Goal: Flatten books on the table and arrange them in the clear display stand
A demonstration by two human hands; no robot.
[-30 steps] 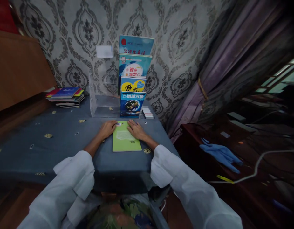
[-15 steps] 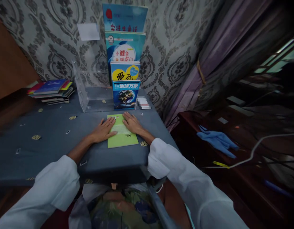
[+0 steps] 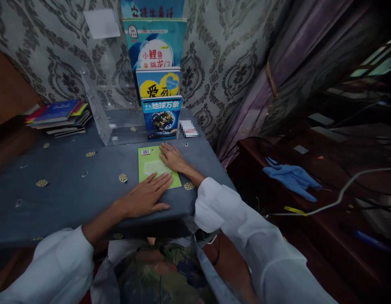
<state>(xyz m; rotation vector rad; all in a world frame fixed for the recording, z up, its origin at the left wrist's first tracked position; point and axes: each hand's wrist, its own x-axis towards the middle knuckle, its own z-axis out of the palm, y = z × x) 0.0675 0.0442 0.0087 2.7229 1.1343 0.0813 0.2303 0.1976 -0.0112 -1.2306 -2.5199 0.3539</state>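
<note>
A light green book (image 3: 144,159) lies flat on the table, back cover up, with a barcode at its upper left. My left hand (image 3: 149,192) rests with fingers stretched over the book's lower part, the thumb apart and off its near edge. On the book's upper right edge lies my right hand (image 3: 173,159), open and flat. Just beyond the book, a blue book with a globe on its cover (image 3: 162,120) stands at the front of a clear stepped rack (image 3: 102,122). Behind it rise a yellow-and-blue book (image 3: 159,83) and a teal book (image 3: 157,42).
Mixed books are stacked (image 3: 58,116) at the table's left back. A white card (image 3: 102,23) shows above the clear rack. Right of the table (image 3: 71,198), a dark red surface (image 3: 249,158) carries a blue cloth (image 3: 290,179) and a pale cable (image 3: 339,196). A purple curtain (image 3: 255,101) hangs behind.
My left hand has moved from the book's upper left down to its lower part, uncovering the barcode. The right hand stays at the right edge. The view has shifted slightly.
</note>
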